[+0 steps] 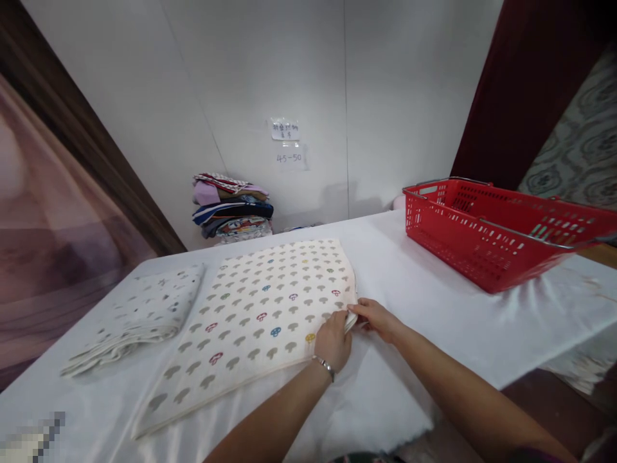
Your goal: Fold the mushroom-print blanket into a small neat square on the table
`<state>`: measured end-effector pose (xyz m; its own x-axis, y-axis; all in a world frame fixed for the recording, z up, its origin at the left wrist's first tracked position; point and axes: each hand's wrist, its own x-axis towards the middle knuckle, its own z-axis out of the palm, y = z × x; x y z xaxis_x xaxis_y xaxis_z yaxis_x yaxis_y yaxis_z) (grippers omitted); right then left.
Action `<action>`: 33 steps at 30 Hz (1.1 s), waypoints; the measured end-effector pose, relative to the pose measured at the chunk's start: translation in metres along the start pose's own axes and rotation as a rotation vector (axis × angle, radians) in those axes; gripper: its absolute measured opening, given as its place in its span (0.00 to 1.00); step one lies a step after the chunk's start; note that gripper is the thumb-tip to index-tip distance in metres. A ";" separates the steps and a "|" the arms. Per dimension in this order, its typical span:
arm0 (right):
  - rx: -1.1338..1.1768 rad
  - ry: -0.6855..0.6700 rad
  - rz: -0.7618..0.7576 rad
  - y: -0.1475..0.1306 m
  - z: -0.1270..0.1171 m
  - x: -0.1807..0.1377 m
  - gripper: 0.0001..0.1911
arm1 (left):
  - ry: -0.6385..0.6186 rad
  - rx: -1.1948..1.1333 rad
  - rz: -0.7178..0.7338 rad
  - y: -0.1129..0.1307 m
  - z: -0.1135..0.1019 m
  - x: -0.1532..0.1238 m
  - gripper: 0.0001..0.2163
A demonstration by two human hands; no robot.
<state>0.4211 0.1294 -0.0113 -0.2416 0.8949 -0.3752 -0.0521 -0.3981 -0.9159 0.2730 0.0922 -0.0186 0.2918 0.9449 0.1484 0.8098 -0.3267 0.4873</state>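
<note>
A white cloth with grey and coloured mushroom prints (284, 299) lies spread in a flat, folded rectangle on the white-covered table. At its near right corner, my left hand (333, 342) is closed on the cloth's edge. My right hand (376, 319) pinches the same corner from the right side, its fingertips close to those of my left hand. The corner is slightly lifted between them. Left of this cloth lies a second folded white cloth with small dark prints (144, 302), which neither hand touches.
A red plastic basket (463, 238) with metal handles stands at the right of the table. Behind the table's far edge rises a stack of folded clothes (232, 209). Two paper labels (289, 156) are stuck to the wall. A pink curtain (62, 238) hangs at left.
</note>
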 end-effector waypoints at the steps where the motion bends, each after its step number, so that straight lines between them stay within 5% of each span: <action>1: -0.001 -0.004 0.033 -0.001 -0.003 0.002 0.15 | -0.009 -0.004 0.013 0.000 -0.001 -0.001 0.20; 5: 0.102 -0.080 0.201 -0.009 -0.013 0.021 0.16 | -0.042 0.038 0.034 0.009 -0.005 -0.007 0.21; 14: 0.254 -0.054 0.295 -0.028 -0.028 0.086 0.13 | -0.189 0.018 0.216 0.026 -0.028 -0.045 0.20; 22: 0.235 0.012 0.287 -0.038 -0.028 0.111 0.14 | -0.238 -0.131 0.355 0.038 -0.057 -0.069 0.18; 28: 0.053 0.137 0.202 -0.050 -0.026 0.115 0.10 | -0.241 -0.164 0.404 0.042 -0.055 -0.078 0.18; 33: -0.149 0.279 0.041 -0.063 -0.050 0.107 0.09 | -0.161 -0.227 0.418 0.047 -0.047 -0.077 0.17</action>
<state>0.4468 0.2603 -0.0009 0.0361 0.9079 -0.4177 0.0995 -0.4191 -0.9025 0.2649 0.0053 0.0331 0.6571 0.7129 0.2451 0.4807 -0.6467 0.5921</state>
